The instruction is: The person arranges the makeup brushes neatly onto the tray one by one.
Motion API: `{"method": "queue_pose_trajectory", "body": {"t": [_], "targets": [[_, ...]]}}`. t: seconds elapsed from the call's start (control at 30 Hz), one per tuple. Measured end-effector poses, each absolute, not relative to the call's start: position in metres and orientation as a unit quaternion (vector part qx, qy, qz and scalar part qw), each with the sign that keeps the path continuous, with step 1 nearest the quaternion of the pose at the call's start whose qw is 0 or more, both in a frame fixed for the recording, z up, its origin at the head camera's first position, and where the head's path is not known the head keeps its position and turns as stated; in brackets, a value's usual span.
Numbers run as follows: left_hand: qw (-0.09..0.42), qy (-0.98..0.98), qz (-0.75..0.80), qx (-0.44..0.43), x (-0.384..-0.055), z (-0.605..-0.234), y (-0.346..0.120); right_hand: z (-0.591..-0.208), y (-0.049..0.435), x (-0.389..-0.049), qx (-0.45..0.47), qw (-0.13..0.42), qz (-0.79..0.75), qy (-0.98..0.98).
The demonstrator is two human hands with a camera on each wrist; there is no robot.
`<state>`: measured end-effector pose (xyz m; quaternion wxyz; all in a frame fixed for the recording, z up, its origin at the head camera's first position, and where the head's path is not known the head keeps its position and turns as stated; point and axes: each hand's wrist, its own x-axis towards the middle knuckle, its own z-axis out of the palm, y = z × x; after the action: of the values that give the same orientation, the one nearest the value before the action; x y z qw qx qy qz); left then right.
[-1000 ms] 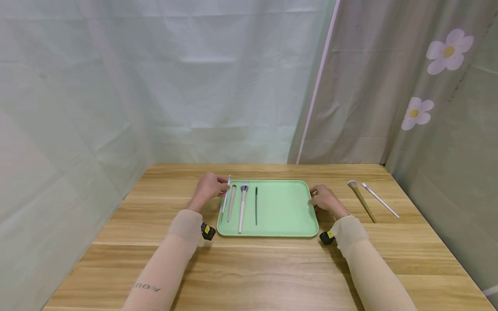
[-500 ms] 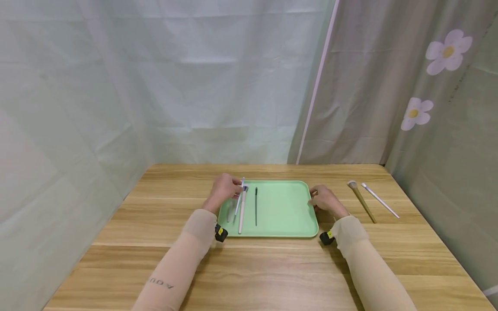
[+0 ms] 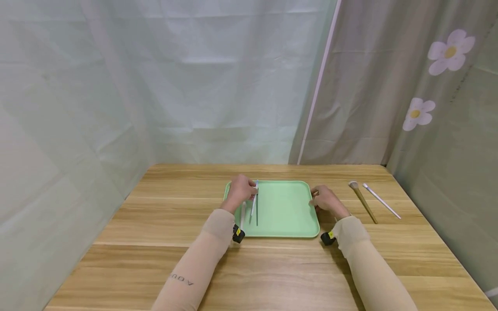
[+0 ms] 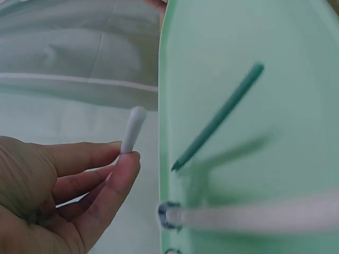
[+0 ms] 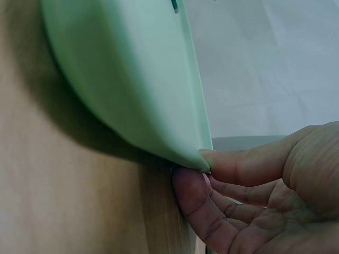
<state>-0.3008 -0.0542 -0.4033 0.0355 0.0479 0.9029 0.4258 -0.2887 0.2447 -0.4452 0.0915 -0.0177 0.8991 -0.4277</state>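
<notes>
My left hand is above the left half of a light green tray. Between thumb and forefinger it pinches a slim white makeup brush, which slants down over the tray. Beneath it lies a thin dark green makeup brush, and beside that a thicker pale pink one, partly covered by my wrist in the head view. Another brush farther left is hidden by my arm. At the tray's right rim, my right hand grips the edge, thumb on top and forefinger underneath, as the right wrist view shows.
To the right of the tray, a gold-handled makeup brush and a white one lie on the wooden table. A pale curtain hangs behind the table's back edge.
My left hand has moved rightward over the tray with the white brush, from the left rim to above the dark green brush. The right hand has stayed at the right rim.
</notes>
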Motion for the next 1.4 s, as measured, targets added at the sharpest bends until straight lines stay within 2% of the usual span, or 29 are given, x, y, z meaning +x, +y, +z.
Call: {"method": "queue_pose_trajectory", "body": {"t": [0.23, 0.67, 0.9, 1.4], "targets": [[0.021, 0.917, 0.396, 0.043, -0.303, -0.409, -0.034, -0.447, 0.246, -0.289, -0.020, 0.088, -0.429, 0.899], [0.052, 0.911, 0.408, 0.011, -0.307, -0.423, -0.012, -0.450, 0.247, -0.289, -0.022, 0.086, -0.428, 0.900], [0.061, 0.913, 0.403, 0.021, -0.306, -0.429, -0.007, -0.451, 0.246, -0.290, -0.020, 0.090, -0.426, 0.900], [0.027, 0.936, 0.348, 0.045, -0.305, -0.434, -0.002, -0.447, 0.246, -0.289, -0.024, 0.092, -0.430, 0.898]]}}
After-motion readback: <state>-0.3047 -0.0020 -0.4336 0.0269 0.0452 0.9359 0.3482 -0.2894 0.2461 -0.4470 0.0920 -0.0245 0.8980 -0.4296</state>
